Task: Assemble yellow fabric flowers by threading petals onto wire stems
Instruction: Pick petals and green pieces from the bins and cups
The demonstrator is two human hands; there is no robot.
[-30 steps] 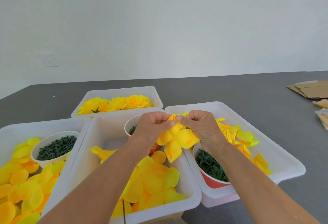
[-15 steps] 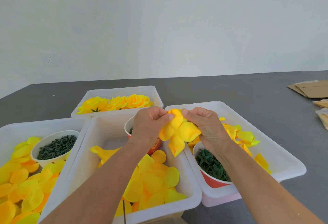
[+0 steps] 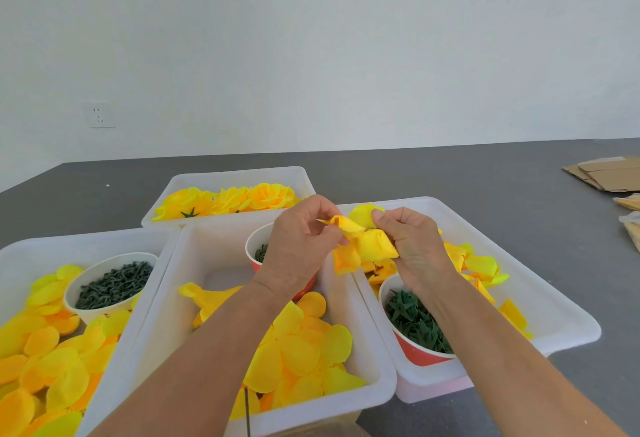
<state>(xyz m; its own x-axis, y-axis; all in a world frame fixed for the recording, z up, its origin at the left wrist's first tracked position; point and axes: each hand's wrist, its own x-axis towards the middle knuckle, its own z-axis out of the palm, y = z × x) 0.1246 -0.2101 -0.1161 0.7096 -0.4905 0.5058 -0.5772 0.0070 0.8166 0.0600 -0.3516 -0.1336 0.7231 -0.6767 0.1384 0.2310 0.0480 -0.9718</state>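
Observation:
Both hands hold a cluster of yellow fabric petals [image 3: 363, 244] in the air above the gap between the middle and right bins. My left hand [image 3: 301, 246] pinches the cluster's left edge with thumb and fingers. My right hand [image 3: 412, 246] grips its right side, fingers curled over the petals. No wire stem shows inside the cluster. Loose yellow petals [image 3: 304, 353] fill the middle white bin [image 3: 166, 343]. A thin dark wire [image 3: 247, 412] pokes up at that bin's near edge.
A far bin [image 3: 239, 173] holds finished yellow flowers [image 3: 228, 199]. The right bin [image 3: 554, 312] has petals and a red cup of green star-shaped calyxes [image 3: 415, 325]. The left bin [image 3: 20, 253] holds petals and a white bowl of dark green pieces [image 3: 110, 284]. Cardboard [image 3: 606, 176] lies far right.
Both hands have lifted the petal cluster higher and a little farther away. The petals have been bunched tighter between the fingers.

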